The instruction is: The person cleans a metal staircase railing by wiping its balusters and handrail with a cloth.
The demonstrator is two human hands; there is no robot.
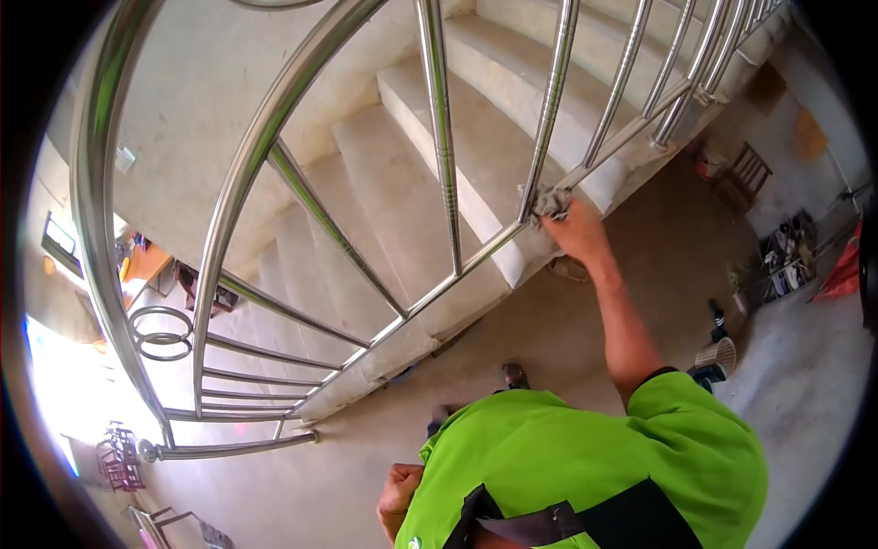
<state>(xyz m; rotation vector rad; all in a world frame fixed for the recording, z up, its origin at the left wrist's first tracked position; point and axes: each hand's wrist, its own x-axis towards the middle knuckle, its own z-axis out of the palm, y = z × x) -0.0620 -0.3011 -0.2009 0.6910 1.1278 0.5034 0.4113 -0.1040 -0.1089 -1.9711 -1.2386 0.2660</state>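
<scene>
My right hand (582, 232) is closed round a crumpled grey rag (551, 203). The rag presses against the lower rail (498, 240) of a shiny metal stair railing, at the foot of an upright bar (547, 119). Down by my side, near the hem of the green shirt (585, 457), my left hand (400, 488) is curled into a fist, and nothing shows in it. It is apart from the railing.
Concrete stairs (485, 119) rise behind the bars. A thick curved handrail (91, 183) arches at the left. On the floor to the right are a wooden chair (743, 178), a rack of shoes (788, 256) and a wicker basket (716, 355). Stacked chairs (119, 457) stand lower left.
</scene>
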